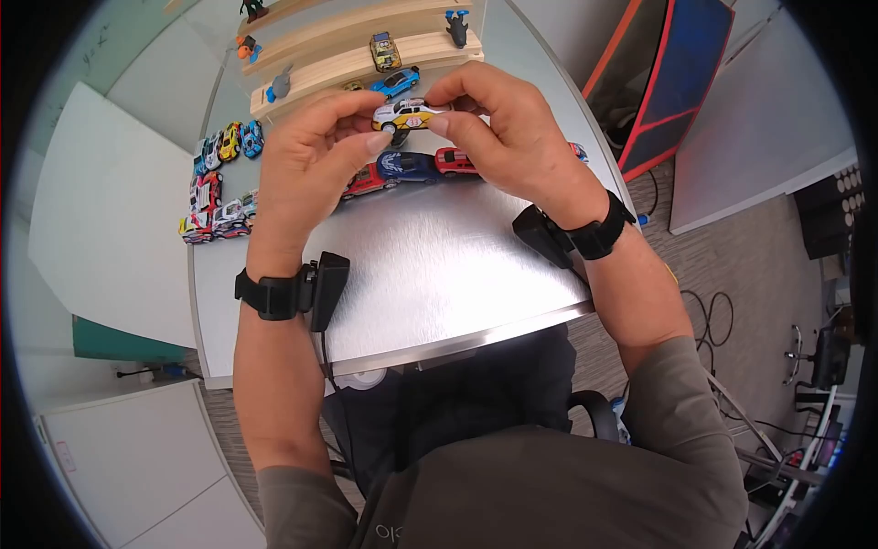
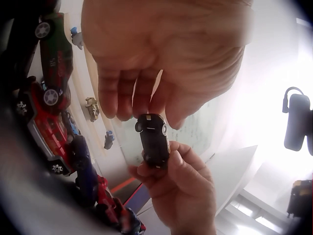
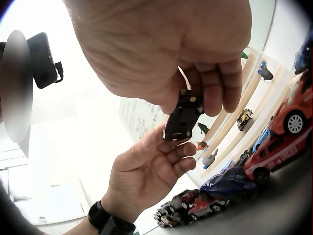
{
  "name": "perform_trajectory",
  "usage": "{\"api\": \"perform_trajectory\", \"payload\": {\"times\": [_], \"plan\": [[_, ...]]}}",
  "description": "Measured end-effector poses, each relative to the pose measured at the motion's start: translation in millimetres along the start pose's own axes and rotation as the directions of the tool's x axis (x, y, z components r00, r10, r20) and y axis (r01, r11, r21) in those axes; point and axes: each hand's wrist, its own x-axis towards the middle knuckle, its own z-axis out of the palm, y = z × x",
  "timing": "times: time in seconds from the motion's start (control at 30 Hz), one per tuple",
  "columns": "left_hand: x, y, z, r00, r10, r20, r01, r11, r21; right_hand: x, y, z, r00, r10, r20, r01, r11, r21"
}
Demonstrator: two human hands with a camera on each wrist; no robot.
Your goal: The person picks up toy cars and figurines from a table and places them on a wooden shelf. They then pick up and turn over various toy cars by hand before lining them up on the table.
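A small white and yellow toy car (image 1: 412, 117) is held up above the table between both hands. The left hand (image 1: 306, 165) has its thumb and forefinger at the car's left end; the right hand (image 1: 517, 137) pinches the other end. In the left wrist view the dark underside of the car (image 2: 155, 142) shows, the right hand (image 2: 188, 191) gripping its lower end. The right wrist view shows the same underside (image 3: 183, 120), with the left hand (image 3: 142, 181) below it. Under the hands stand a dark blue car (image 1: 408, 166) and red cars (image 1: 455, 161).
Behind the hands, a tiered wooden rack (image 1: 334, 62) holds a yellow car (image 1: 385, 52) and small figures, with a blue car (image 1: 397, 83) in front. Several toy cars (image 1: 207, 190) stand at the left of the metallic table (image 1: 430, 265). A red-edged panel (image 1: 677, 82) is at the right.
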Motion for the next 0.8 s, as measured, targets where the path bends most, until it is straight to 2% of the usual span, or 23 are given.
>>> {"api": "perform_trajectory", "payload": {"times": [0.17,0.23,0.3,0.33,0.4,0.5,0.7,0.8], "plan": [[1.4,-10.6,3.1,0.999,0.045,-0.002,-0.045,0.999,0.017,0.2,-3.8,-1.7,0.996,0.015,0.087,-0.011,0.999,-0.039],[3.0,-12.5,3.4,0.997,0.071,-0.016,-0.071,0.997,0.02,0.3,1.2,0.1,0.99,-0.078,0.121,0.093,0.988,-0.122],[4.5,-12.3,3.3,0.976,0.216,0.019,-0.214,0.945,0.246,-0.6,1.5,-0.7,0.988,-0.082,0.131,0.101,0.984,-0.145],[4.5,-9.6,4.1,0.976,0.216,0.019,-0.213,0.945,0.246,-0.6,1.0,-1.3,0.986,-0.086,0.142,0.11,0.98,-0.166],[3.0,-3.7,7.0,0.979,0.19,0.068,-0.202,0.9,0.386,-1.2,-0.1,-1.6,0.984,-0.077,0.158,0.108,0.974,-0.199],[0.8,-2.1,6.9,0.979,0.152,0.136,-0.199,0.856,0.478,-1.8,1.2,-1.6,0.978,-0.075,0.194,0.129,0.951,-0.282],[-0.4,-5.8,11.6,0.963,0.204,0.176,-0.269,0.779,0.567,-3.4,5.6,0.0,0.97,-0.079,0.228,0.167,0.903,-0.396],[0.0,-7.7,15.5,0.964,0.206,0.168,-0.265,0.785,0.56,-3.1,4.0,0.0,0.968,-0.064,0.241,0.164,0.891,-0.423]]}}
